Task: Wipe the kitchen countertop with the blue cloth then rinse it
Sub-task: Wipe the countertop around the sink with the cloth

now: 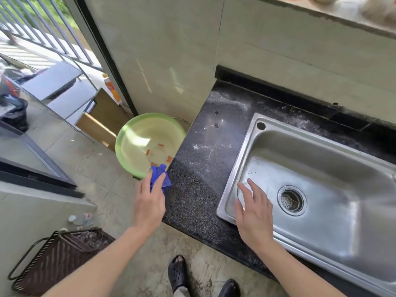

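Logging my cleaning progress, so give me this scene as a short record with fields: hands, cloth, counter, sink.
left hand: holds the blue cloth at the countertop's left edge, by the green basin
right hand: open, over the sink's left rim
countertop: dark stone, whitish residue toward the wall
sink: steel, strainer in drain

wall: cream tiles [160, 50] | floor: beige tiles [85, 166] | doorway: daylight, metal railing [46, 37]
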Motion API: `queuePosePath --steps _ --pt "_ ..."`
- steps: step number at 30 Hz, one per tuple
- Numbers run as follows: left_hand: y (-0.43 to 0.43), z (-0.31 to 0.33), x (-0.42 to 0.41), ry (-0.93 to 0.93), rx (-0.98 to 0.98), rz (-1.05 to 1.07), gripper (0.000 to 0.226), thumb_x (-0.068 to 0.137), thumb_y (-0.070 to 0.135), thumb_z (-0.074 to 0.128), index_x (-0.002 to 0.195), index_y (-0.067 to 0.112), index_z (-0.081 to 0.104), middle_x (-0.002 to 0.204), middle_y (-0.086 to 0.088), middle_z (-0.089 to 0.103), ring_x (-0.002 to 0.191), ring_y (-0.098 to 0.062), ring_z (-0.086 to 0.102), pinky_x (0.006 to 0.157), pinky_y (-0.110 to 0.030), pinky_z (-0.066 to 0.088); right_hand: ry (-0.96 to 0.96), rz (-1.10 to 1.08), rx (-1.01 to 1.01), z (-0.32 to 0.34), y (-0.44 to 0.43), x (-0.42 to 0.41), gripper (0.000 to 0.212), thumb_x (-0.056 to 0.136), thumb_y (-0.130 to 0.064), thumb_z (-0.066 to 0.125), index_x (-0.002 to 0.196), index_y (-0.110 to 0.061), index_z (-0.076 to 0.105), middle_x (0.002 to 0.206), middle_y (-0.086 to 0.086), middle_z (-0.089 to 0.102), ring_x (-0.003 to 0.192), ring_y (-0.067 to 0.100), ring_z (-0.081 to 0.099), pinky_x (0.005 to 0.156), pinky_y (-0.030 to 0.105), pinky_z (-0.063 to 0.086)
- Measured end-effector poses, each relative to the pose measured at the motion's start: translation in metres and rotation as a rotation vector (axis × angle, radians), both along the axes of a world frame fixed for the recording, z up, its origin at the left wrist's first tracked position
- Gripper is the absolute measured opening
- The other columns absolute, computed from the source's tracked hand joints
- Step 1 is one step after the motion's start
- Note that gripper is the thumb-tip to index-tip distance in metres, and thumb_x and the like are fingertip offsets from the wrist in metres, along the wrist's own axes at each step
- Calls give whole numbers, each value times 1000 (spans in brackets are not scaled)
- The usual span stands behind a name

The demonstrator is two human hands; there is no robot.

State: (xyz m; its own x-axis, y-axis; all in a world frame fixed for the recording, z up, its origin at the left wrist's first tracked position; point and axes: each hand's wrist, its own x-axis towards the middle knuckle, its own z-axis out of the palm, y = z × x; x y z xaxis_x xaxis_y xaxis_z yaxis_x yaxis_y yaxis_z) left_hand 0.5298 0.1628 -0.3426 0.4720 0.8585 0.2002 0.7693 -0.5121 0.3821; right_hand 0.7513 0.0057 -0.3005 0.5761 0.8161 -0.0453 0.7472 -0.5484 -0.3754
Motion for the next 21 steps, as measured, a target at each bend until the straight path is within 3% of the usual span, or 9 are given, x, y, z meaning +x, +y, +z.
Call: queuePosePath --steps 4,6,10,12,17,19,21 --pt "-29 -12 -20 115 78 -211 46 88 26 45 132 17 54 140 -22 47 120 -40 48 93 -49 46 21 16 -126 -12 6 -15 44 95 -35 30 137 -28 44 150 3 35 135 24 30 110 43 26" --pt "-18 -18 -20 113 45 -219 47 86 24 45 133 18 49 138 -22 47 114 -41 51 90 -49 50 41 -17 -172 -20 5 -20 44 97 -35 26 139 -32 38 150 3 34 136 23 29 110 41 26" --pt "18 -6 -1 117 -167 -58 49 87 20 43 134 6 48 123 -24 55 92 -40 56 77 -48 53 56 -53 -196 -16 6 -21 42 99 -27 42 140 -31 40 149 6 36 136 25 31 109 43 28" --pt "35 9 20 62 -266 13 45 88 13 50 131 -3 49 117 -26 60 90 -43 59 79 -49 52 67 -95 -220 -7 8 -16 43 97 -29 45 140 -25 42 150 7 35 135 27 31 107 44 29" --pt "11 53 81 -170 -452 -113 32 99 15 43 128 2 51 129 -16 57 115 -36 54 94 -40 38 119 -254 -198 12 5 9 44 95 -27 49 138 -20 45 149 7 36 136 25 31 108 42 29" --pt "-6 56 93 -190 -546 -258 40 100 29 39 130 7 53 141 -10 50 126 -27 48 103 -36 36 123 -254 -132 19 6 9 40 94 -25 52 134 -18 50 144 7 43 133 25 36 106 41 32" --pt "-7 53 91 -207 -568 -274 55 97 42 27 127 9 59 144 -8 48 131 -23 45 110 -37 33 153 -225 -37 25 13 1 37 94 -24 54 131 -18 53 137 4 50 128 24 42 103 34 33"
